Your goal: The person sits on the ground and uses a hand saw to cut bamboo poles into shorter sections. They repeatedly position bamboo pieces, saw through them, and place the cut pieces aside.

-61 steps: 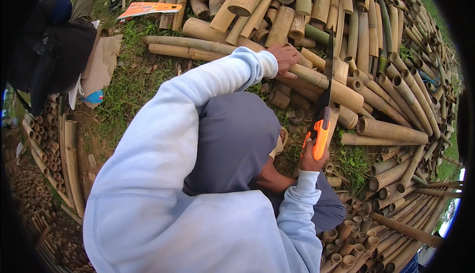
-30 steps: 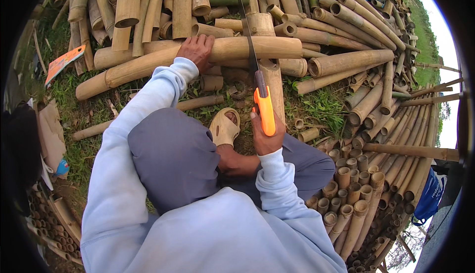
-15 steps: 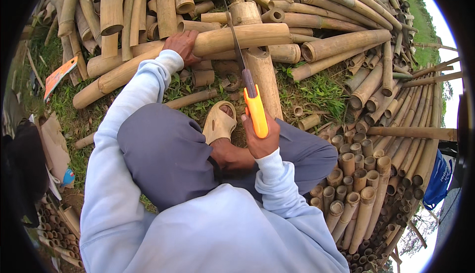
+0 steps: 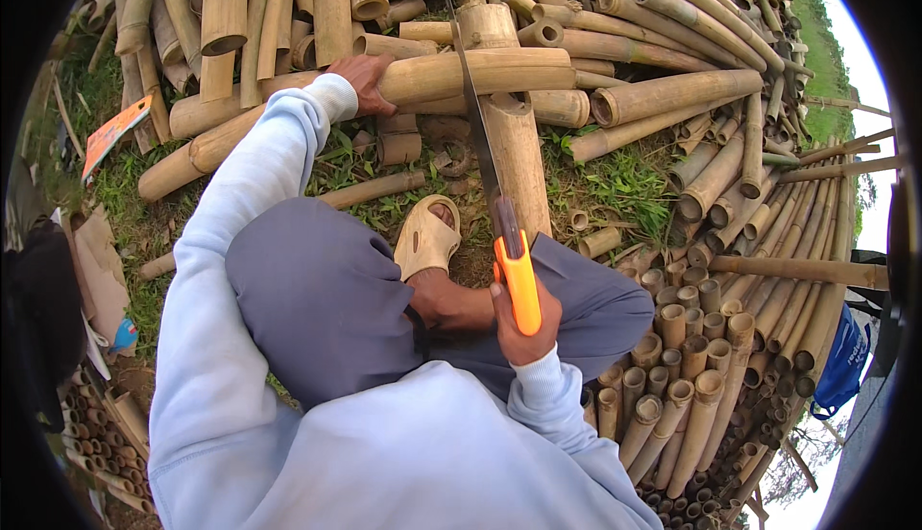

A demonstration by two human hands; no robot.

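Note:
My right hand is wrapped round the orange handle of a hand saw. Its long dark blade points away from me and lies across a thick bamboo pole, near the pole's right end. My left hand grips the pole from above, left of the blade. The pole slants down to the left and rests across a thicker bamboo post lying lengthwise in front of me. How deep the blade sits in the bamboo I cannot tell.
Heaped bamboo lengths fill the far side. Bundled short bamboo pieces stand at my right. My sandalled foot is on grass below the pole. An orange sheet lies at the left; a blue bag is at the far right.
My right hand has drawn the saw back toward me and slightly right, so the handle is nearer my body. My left hand still holds the pole.

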